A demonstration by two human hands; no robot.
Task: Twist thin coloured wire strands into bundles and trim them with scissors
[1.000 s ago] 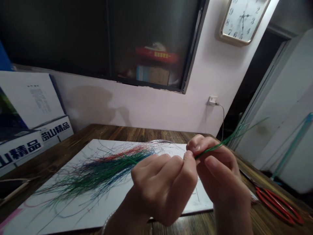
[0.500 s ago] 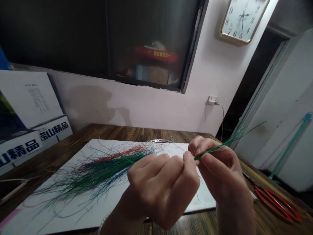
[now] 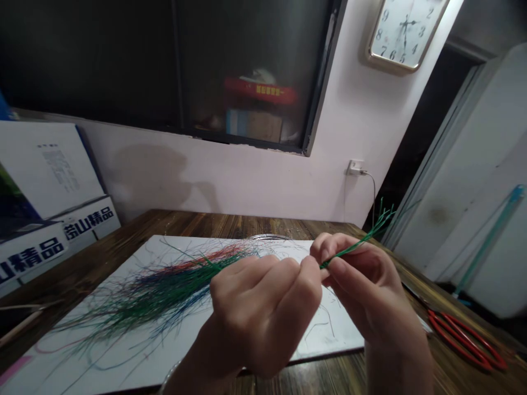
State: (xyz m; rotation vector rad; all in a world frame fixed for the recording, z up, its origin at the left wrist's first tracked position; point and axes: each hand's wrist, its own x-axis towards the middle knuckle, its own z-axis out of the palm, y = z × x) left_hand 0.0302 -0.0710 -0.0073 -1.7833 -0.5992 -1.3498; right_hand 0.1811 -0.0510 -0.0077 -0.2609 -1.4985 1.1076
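My left hand (image 3: 259, 312) is curled near the middle of the view, its fingertips pressed against the lower end of a thin bundle of green strands (image 3: 354, 247). My right hand (image 3: 362, 285) pinches the same bundle between thumb and forefinger, and the bundle's frayed tips fan out up and to the right. Below and left of my hands, a loose mass of fine green, blue and red strands (image 3: 160, 291) spreads over a white board (image 3: 329, 334). My left hand covers the right end of that mass.
The board lies on a dark wooden table (image 3: 197, 222). Red-handled scissors (image 3: 463, 340) lie at the table's right side. White printed boxes (image 3: 49, 175) lean at the back left, against a wall with a dark window. A metal rim (image 3: 269, 237) shows behind the board.
The green bundle's tips now reach less far right and point more upward. Both hands have shifted slightly left, and the whole view has shifted slightly too.
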